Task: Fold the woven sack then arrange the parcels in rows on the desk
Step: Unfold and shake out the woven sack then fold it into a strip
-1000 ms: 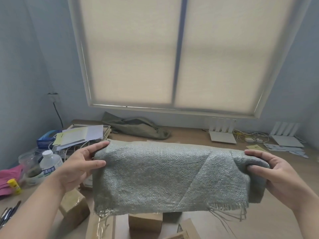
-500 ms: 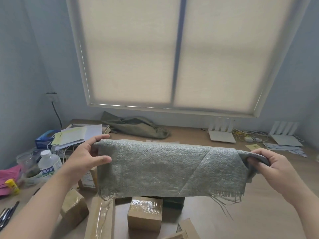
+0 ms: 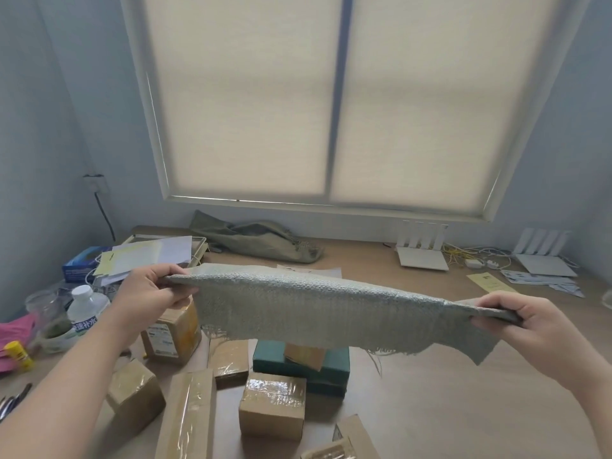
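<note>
A drawn blind (image 3: 331, 94) fills the view from 10 to 2 o'clock. Below it runs the desk (image 3: 447, 399). The sack (image 3: 331, 309), folded into a long band, is held in the air above the desk at the centre, with its frayed edge hanging toward 6 o'clock. Parcels (image 3: 271, 405) lie loose on the desk beneath it, from 6 to 8 o'clock and not in rows, with a teal box (image 3: 334, 362) among them. The left hand (image 3: 149, 293) pinches the sack's 9 o'clock end, and the right hand (image 3: 530, 329) pinches its 3 o'clock end. A bottle (image 3: 87, 309) stands at 9 o'clock of the left wrist.
</note>
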`<state>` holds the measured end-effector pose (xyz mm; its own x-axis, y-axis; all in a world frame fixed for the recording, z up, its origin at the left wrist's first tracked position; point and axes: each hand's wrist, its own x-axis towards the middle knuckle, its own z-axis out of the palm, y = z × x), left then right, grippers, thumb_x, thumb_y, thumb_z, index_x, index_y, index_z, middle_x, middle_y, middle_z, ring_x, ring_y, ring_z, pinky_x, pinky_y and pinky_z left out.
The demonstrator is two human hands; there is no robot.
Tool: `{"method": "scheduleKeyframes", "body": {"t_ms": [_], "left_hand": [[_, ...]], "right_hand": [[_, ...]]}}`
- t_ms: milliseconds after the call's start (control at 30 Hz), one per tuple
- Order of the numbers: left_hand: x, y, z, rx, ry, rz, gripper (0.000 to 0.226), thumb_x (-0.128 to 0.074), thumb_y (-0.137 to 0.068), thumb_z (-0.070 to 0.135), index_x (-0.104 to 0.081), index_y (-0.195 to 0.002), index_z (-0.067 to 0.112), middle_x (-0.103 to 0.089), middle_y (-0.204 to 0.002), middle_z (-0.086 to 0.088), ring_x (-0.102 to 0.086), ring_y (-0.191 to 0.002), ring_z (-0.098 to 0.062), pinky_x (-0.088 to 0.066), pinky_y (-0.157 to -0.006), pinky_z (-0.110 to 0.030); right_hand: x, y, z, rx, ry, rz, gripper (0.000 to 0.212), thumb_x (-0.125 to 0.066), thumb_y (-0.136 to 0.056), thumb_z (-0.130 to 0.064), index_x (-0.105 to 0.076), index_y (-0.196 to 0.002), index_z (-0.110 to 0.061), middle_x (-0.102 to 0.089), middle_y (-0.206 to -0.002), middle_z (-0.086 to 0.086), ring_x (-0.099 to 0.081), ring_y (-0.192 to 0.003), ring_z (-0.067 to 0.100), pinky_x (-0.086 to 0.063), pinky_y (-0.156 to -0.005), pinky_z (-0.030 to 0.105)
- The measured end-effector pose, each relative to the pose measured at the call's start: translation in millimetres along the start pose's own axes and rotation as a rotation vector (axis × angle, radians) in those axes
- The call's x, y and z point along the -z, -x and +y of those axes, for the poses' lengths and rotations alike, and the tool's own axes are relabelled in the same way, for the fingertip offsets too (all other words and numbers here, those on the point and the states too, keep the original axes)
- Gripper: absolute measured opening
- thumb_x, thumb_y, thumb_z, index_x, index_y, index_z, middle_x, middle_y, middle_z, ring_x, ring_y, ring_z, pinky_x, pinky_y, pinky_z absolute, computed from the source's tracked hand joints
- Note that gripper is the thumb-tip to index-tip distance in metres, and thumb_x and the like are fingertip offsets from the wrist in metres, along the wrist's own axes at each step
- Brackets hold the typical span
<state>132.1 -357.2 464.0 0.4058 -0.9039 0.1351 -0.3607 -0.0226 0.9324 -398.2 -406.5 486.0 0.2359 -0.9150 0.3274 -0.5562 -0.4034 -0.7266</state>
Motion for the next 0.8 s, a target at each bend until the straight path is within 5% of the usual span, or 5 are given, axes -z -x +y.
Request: {"method": "scheduleKeyframes", "body": {"t_ms": [167, 300, 500, 600, 800], "left_hand": [[-15.8, 5.3, -6.8, 0.042, 0.366, -0.023, 0.021, -0.059, -0.085, -0.020, -0.067, -0.083, -0.001, -0.078, -0.084, -0.007, -0.076, -0.088, -0.024, -0.063, -0.070, -0.024], [-23.1, 13.9, -7.1, 0.121, 0.693, -0.092, 0.032, -0.040, -0.095, -0.017, -0.068, -0.101, -0.004, -0.074, -0.104, -0.020, -0.075, -0.096, -0.024, -0.061, -0.084, -0.029], [-35.7, 19.9, -8.6, 0.279, 0.938, -0.028, 0.037, -0.054, -0.101, 0.029, -0.070, -0.099, -0.004, -0.076, -0.097, -0.016, -0.075, -0.085, -0.022, -0.062, -0.075, -0.027], [-52.0, 23.7, -2.0, 0.311, 0.837, 0.063, 0.002, -0.065, -0.091, 0.006, -0.064, -0.091, 0.007, -0.076, -0.079, -0.006, -0.075, -0.066, -0.014, -0.061, -0.059, -0.021], [-54.1, 30.3, -4.7, 0.355, 0.853, -0.171, 0.061, -0.064, -0.078, -0.008, -0.049, -0.135, 0.006, -0.064, -0.116, -0.019, -0.070, -0.090, -0.026, -0.063, -0.069, -0.032]], "right_hand": [[-6.1, -1.5, 12.8, 0.012, 0.011, 0.151, 0.031, -0.071, -0.085, 0.008, -0.076, -0.081, -0.023, -0.072, -0.070, -0.003, -0.062, -0.053, 0.013, -0.053, -0.056, 0.022], [-10.6, -2.4, 23.9, -0.042, -0.153, 0.190, 0.039, -0.065, -0.084, 0.020, -0.078, -0.087, -0.017, -0.074, -0.096, 0.004, -0.072, -0.090, 0.023, -0.061, -0.080, 0.031], [-13.2, 3.9, 24.5, -0.120, -0.639, 0.232, 0.032, -0.056, -0.095, 0.004, -0.082, -0.081, -0.009, -0.069, -0.100, 0.001, -0.067, -0.095, 0.007, -0.055, -0.085, 0.016], [-18.2, 1.4, 20.6, -0.216, -0.795, 0.324, 0.012, -0.081, -0.066, -0.027, -0.077, -0.063, -0.015, -0.068, -0.070, -0.006, -0.066, -0.068, 0.004, -0.056, -0.069, 0.012], [-8.9, -0.7, 34.6, -0.315, -0.969, 0.379, 0.046, -0.070, -0.075, 0.014, -0.054, -0.101, -0.021, -0.058, -0.101, 0.005, -0.073, -0.069, 0.006, -0.059, -0.063, 0.017]]}}
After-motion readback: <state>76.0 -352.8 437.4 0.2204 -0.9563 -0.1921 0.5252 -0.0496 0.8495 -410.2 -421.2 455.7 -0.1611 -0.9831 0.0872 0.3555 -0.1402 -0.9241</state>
